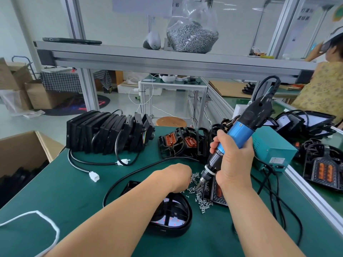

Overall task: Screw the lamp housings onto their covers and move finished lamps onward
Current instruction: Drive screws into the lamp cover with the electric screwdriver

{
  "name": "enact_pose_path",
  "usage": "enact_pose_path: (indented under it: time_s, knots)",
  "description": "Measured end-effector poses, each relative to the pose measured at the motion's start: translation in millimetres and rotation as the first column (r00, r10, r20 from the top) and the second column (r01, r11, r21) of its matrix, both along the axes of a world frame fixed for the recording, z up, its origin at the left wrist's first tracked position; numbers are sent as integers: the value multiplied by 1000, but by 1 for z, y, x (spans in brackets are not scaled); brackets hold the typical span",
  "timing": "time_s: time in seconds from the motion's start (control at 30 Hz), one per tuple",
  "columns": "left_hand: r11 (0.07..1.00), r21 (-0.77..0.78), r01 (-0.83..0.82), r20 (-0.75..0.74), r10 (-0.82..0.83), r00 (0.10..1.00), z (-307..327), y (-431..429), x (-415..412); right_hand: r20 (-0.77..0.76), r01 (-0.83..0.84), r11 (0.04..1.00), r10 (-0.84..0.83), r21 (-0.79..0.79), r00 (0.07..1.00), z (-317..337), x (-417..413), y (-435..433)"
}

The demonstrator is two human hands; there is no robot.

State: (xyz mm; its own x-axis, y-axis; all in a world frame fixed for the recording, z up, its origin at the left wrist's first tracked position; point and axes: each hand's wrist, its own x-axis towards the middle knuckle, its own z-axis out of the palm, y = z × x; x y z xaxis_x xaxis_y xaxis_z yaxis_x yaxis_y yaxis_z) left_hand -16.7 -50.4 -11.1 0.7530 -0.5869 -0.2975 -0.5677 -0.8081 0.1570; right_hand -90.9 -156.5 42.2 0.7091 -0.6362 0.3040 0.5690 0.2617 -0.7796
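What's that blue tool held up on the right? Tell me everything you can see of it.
It is an electric screwdriver: a blue, metallic-looking barrel, a black upper housing with a black cable leaving its top, a black ribbed collar and a slim bit. The right hand grips its lower barrel. It tilts, top to the upper right, bit down at the loose screws on the green table.

An aluminium shelf (167, 60) crosses above the green bench (55, 191); cardboard boxes (39, 97) stand on pale floor (18, 123)
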Motion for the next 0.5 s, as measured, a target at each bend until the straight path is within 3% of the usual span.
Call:
enact_pose_path:
  time_s: [0.2,0.3,0.4,0.5]
  knots:
    - [1000,-19,1,27,-1,1000,3,5,-4,-1,1,1000,-1,10,1000,0,1,2]
    - [955,-286,-76,-47,65,997,2,16,-3,6,13,1000,-13,19,1000,1,0,0]
    - [681,-655,-328,-383,75,921,-2,31,-6,28,54,997,-56,51,998,5,1,-2]
    - [386,-750,-537,-609,-86,788,-2,41,-11,64,89,990,-96,105,993,11,3,-5]
